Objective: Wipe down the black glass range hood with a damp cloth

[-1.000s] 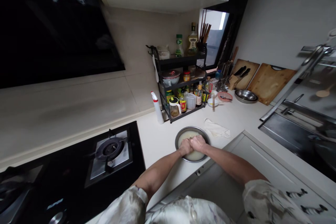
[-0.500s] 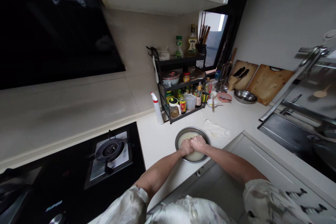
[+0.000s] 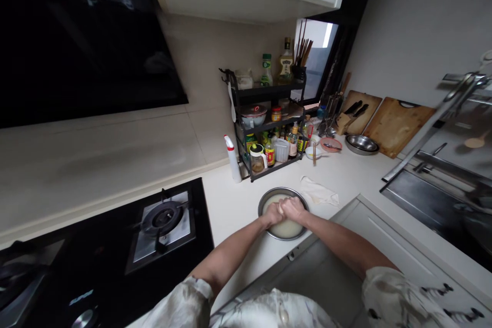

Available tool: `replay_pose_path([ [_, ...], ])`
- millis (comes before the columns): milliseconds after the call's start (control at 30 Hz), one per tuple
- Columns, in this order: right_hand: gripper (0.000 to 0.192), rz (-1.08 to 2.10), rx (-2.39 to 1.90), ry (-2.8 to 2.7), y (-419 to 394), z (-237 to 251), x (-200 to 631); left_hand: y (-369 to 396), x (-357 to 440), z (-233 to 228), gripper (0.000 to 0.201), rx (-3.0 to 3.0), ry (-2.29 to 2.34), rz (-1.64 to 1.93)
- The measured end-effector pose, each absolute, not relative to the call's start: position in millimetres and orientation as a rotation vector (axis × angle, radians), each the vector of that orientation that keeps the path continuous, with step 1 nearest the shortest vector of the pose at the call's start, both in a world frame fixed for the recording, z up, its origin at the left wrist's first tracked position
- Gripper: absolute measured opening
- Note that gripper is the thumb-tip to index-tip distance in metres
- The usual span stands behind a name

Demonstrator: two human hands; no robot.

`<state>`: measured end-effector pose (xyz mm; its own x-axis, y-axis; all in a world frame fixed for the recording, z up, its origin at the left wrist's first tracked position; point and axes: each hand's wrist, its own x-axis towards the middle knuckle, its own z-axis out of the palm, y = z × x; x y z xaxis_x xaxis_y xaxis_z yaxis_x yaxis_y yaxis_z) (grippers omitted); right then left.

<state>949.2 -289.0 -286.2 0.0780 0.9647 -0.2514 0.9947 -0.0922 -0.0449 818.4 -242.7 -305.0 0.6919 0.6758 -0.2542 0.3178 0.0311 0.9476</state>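
Little has been shifted since the earlier frames: both hands are kept together over the round steel bowl (image 3: 283, 212), with only a slight drift of the whole view. The left hand (image 3: 273, 213) and the right hand (image 3: 294, 209) are pressed against each other, fingers curled, on the pale dough (image 3: 285, 227) that fills the bowl; whether any dough is gripped between them cannot be told. The bowl is set on the pale worktop (image 3: 234, 205) near its front edge, right of the black gas hob (image 3: 161, 220). A crumpled white cloth (image 3: 319, 192) is laid just right of and beyond the bowl. Farther back, a black tiered rack of bottles and jars (image 3: 269, 128) is seen, with a white spray bottle (image 3: 232, 158) just left of it.
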Motion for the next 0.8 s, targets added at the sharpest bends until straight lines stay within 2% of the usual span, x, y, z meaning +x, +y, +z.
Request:
replay_pose_path([
  [100,0.040,-0.327,2.255,2.101,-283,-271,948,-224,804,-301,0.042,1.356,0.831,0.332],
  [233,0.052,-0.420,2.277,2.317,-263,-255,922,-197,757,-283,0.054,1.130,0.770,0.539],
  [300,0.057,-0.756,2.371,2.406,-248,-251,897,-186,730,-273,0.053,1.055,0.751,0.681],
  [400,0.054,-1.661,2.523,2.292,-224,-248,851,-177,687,-260,0.052,0.987,0.735,0.859],
  [467,0.050,-2.087,2.490,2.156,-209,-247,819,-175,655,-253,0.053,0.969,0.738,0.946],
  [700,0.048,-2.642,2.415,2.032,-169,-229,715,-177,513,-231,0.061,1.093,0.831,1.003],
  [800,0.048,-2.798,2.374,1.974,-158,-215,670,-175,444,-225,0.048,1.205,0.940,0.965],
])
